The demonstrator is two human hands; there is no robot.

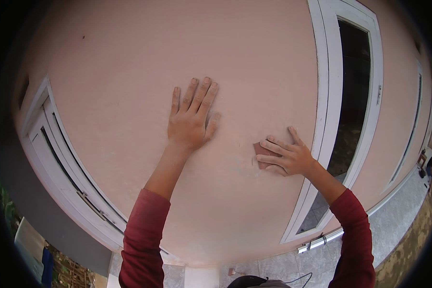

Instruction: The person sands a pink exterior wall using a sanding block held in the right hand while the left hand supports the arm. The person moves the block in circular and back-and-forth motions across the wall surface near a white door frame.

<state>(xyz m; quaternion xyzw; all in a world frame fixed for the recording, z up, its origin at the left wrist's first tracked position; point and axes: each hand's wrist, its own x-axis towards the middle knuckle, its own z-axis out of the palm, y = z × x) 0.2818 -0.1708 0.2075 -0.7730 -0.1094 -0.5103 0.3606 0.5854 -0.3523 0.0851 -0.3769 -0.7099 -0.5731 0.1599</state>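
My left hand [189, 122] lies flat against a pink painted wall [129, 72], fingers pointing up and slightly spread, with nothing in it. Lower and to the right, my right hand [293, 156] presses a small dark-red piece of sandpaper [258, 148] onto the same wall. Its fingers cover most of the sheet, leaving the left edge showing. Pale dust coats the fingers of both hands. Faint whitish patches mark the wall around the sandpaper.
A white-framed window [325, 90] with dark glass stands close right of my right hand. Further left is a white door frame [45, 154]. Below, a brush [235, 272], a black cable [302, 277] and a long white strip [320, 243] lie near the grey tiled floor [277, 264].
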